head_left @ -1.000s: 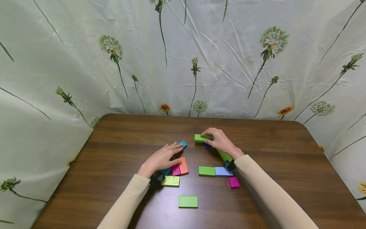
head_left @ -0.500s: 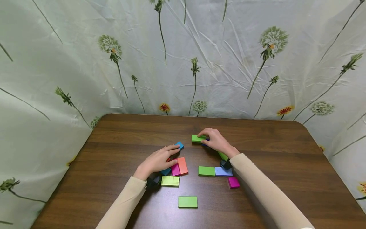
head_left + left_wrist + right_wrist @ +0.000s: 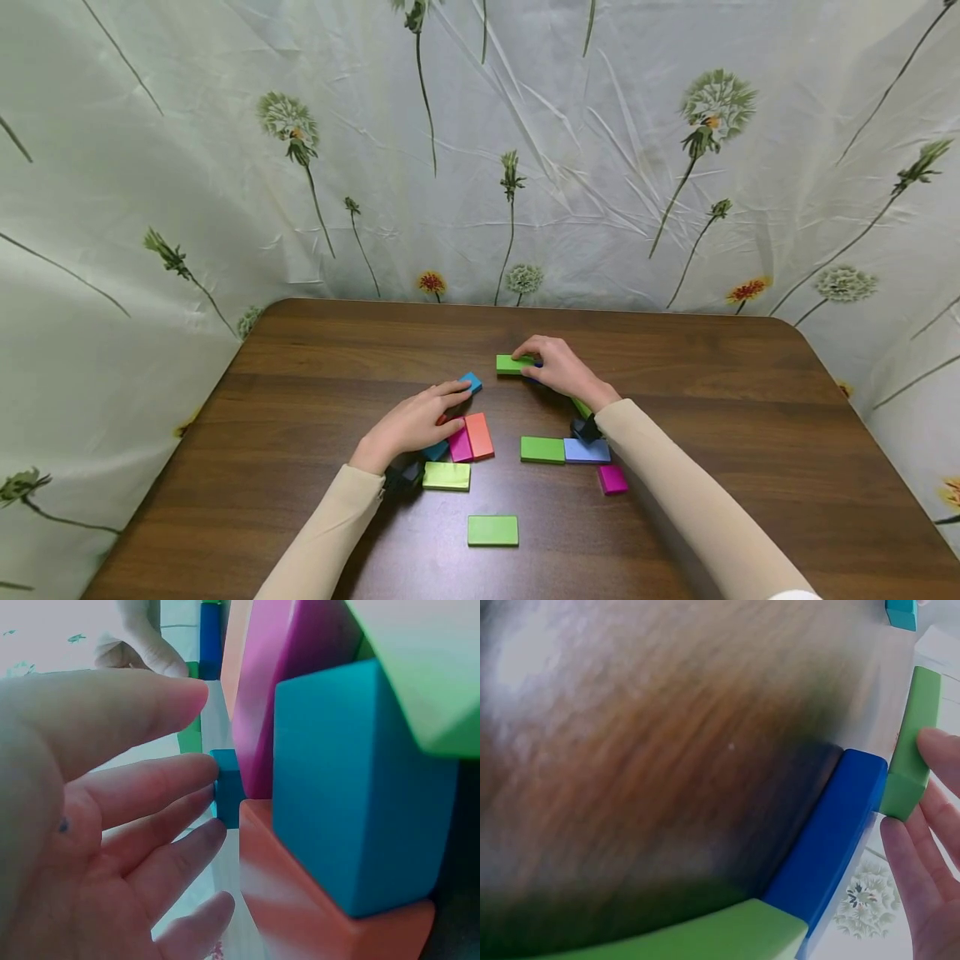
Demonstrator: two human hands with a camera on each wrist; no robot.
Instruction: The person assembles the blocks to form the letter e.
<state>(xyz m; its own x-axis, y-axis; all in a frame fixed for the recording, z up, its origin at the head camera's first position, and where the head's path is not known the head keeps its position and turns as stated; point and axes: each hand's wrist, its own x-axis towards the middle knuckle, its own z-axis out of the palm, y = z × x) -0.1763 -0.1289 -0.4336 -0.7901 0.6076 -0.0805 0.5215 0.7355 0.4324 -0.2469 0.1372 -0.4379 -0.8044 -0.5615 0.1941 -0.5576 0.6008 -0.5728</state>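
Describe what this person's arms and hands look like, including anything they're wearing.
The left hand and right hand are bare, without gloves. The left sleeve and right sleeve are long, plain and cream. Small black devices sit at both wrists; their details are unclear.

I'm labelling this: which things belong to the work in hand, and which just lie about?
Likely in use:
green block in the right hand
bright blue block at the left hand
dark blue block beside that green one

Likely just lying about:
light blue block
lime block
orange block
rightmost magenta block
green block nearest the person
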